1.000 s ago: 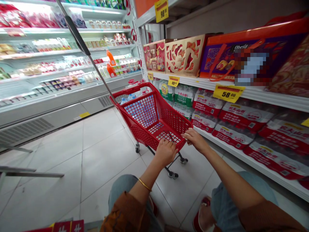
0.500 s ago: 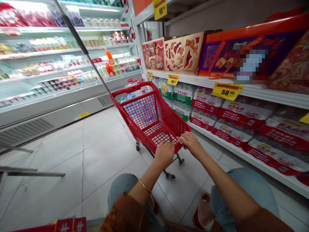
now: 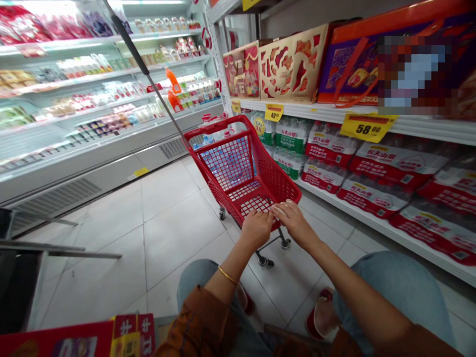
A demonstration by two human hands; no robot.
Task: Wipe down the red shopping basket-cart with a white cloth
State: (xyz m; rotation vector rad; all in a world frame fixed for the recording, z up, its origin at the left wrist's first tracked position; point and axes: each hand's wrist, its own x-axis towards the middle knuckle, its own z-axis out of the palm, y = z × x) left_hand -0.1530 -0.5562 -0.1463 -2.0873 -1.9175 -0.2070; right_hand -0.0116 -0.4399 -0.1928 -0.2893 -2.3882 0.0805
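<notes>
The left hand (image 3: 256,229) and right hand (image 3: 293,223) are gripping the near rim of a red plastic shopping cart (image 3: 223,125), their fingers (image 3: 283,210) curling closed over it. The cart is standing on the tiled floor (image 3: 178,213), just beside a shelf (image 3: 320,116) holding shrink-wrapped bottled water (image 3: 375,168).

Floor tiles (image 3: 174,233) gave free passage left of the red shopping cart (image 3: 238,168); the water-pack shelf (image 3: 427,135) obstructed the right.

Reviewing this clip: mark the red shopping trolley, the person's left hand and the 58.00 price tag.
red shopping trolley (image 3: 277,171), head view, side mesh wall
left hand (image 3: 257,229), head view, back of the hand
58.00 price tag (image 3: 366,127), head view, middle of the tag
</notes>
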